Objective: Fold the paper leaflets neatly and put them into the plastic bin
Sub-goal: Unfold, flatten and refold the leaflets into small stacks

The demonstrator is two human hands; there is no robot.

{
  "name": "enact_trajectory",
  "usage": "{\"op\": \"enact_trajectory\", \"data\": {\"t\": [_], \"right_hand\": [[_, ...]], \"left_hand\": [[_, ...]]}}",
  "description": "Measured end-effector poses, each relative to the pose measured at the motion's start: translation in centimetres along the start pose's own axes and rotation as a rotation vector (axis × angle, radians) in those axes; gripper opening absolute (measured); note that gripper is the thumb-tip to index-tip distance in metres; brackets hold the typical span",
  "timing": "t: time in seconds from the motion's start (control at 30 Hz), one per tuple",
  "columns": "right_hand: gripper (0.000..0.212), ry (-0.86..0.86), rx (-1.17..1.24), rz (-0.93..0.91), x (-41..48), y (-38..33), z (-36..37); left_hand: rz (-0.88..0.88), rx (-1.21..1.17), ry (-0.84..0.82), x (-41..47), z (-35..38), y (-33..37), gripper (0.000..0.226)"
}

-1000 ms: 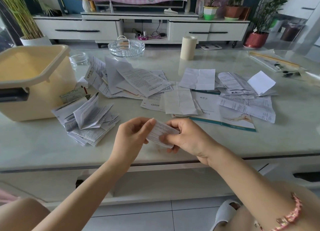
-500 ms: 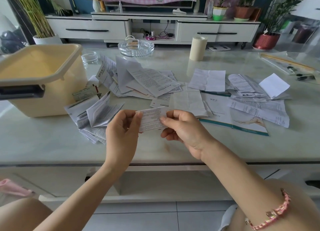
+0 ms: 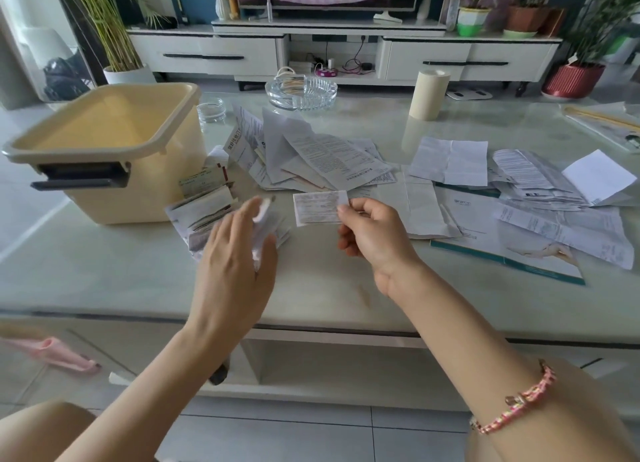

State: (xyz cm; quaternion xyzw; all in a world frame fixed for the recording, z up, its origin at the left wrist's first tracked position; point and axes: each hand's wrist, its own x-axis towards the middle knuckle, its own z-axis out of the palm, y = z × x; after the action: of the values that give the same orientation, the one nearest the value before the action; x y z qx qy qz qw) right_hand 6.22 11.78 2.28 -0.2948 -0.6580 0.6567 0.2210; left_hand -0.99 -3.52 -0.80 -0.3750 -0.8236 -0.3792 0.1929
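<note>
1. While the folded leaflet (image 3: 320, 208) hangs above the table (image 3: 104, 274), the right hand (image 3: 375, 239) pinches its right edge.
2. The left hand (image 3: 235, 257), blurred, spreads straight fingers over the folded pile (image 3: 199, 212), gripping nothing.
3. Best carried flat to the yellow bin (image 3: 162, 142), creases pressed together.

Small folded leaflet (image 3: 320, 207) — printed face up, level, held aloft by its right edge. Cream plastic bin (image 3: 156, 191) upright, open-topped, far left. Just beside it, folded pile (image 3: 204, 212); unfolded sheets (image 3: 332, 160) spread rightward.
</note>
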Motion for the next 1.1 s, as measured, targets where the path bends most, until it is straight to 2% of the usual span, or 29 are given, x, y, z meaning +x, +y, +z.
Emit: {"op": "enact_trajectory", "data": {"t": [0.07, 0.1, 0.27, 0.37, 0.47, 0.53, 0.7, 0.83, 1.1], "right_hand": [[0.005, 0.018, 0.041, 0.017, 0.6, 0.2, 0.7], [0.008, 0.025, 0.061, 0.024, 0.9, 0.3, 1.0], [0.011, -0.022, 0.045, 0.046, 1.9, 1.0, 3.1], [0.013, -0.025, -0.161, -0.028, 2.7, 2.2, 4.8], [0.02, -0.018, -0.422, -0.194, 3.1, 2.9, 6.1], [0.024, -0.039, -0.49, -0.266, 3.0, 2.9, 6.7], [0.025, -0.056, -0.633, -0.375, 2.6, 3.1, 7.6], [0.02, -0.054, -0.583, -0.378, 2.9, 2.7, 7.3], [0.012, -0.002, -0.547, -0.413, 3.3, 1.1, 3.9]], "left_hand": [[0.044, 0.011, -0.044, -0.5, 0.1, 0.0, 0.033], [0.07, 0.036, -0.075, -0.7, 0.2, -0.2, 0.029], [0.111, 0.17, -0.206, -1.3, 0.3, -1.3, 0.034], [0.129, 0.169, -0.185, -1.6, 0.2, -1.6, 0.031], [0.136, 0.125, -0.075, -1.8, 0.0, -1.6, 0.026], [0.165, 0.137, -0.011, -1.8, 0.0, -1.6, 0.024], [0.151, 0.259, -0.16, -1.6, 0.4, -2.3, 0.044], [0.095, 0.359, -0.226, -1.5, 0.4, -2.1, 0.049], [0.086, 0.33, -0.137, -1.2, 0.5, -1.0, 0.045]]}}
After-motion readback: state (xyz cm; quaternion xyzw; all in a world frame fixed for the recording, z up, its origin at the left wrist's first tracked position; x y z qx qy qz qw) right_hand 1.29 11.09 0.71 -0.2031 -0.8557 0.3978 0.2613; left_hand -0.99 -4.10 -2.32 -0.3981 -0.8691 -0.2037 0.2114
